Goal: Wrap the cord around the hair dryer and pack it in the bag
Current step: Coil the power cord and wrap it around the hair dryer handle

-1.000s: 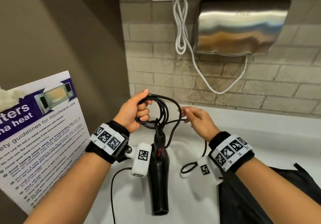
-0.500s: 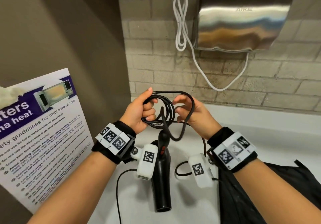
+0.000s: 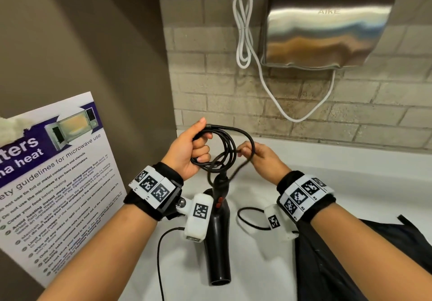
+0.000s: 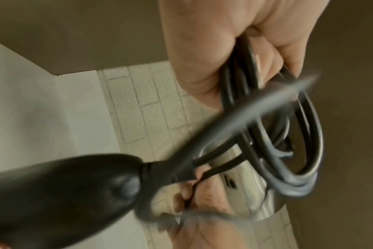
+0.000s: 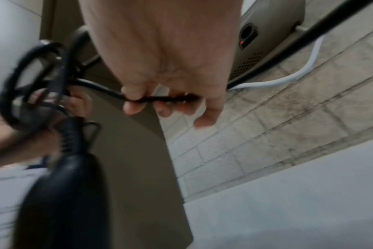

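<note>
1. I am gripping a bundle of loops of the thin black rubber cord in my left hand, the fingers curled shut around the gathered turns, thumb on top.
2. The glossy black plastic hair dryer is hanging from those loops by its ribbed cord collar, its long axis running from my left hand down and toward me, with the open nozzle end nearest my body and low over the white table. I cannot tell whether the nozzle is touching the surface.
3. My right hand is just to the right of the coil, its fingers pinching one strand of the cord between thumb and forefinger; the remaining fingers are loosely curled and hold nothing.
4. From that pinch the free cord is dropping in a slack loop under my right wrist and lying on the table; a further length is trailing off on the left of the dryer.
5. The relation that matters next, as I judge it: the loops are sitting off the handle's end, not around the body, so the strand in my right hand needs to be carried leftward across to the coil, or around the handle just below my left hand.
6. The black fabric bag is lying at my lower right, beside my right forearm, so that hand is the nearer one for opening it.
7. Packing is not yet begun.
</note>
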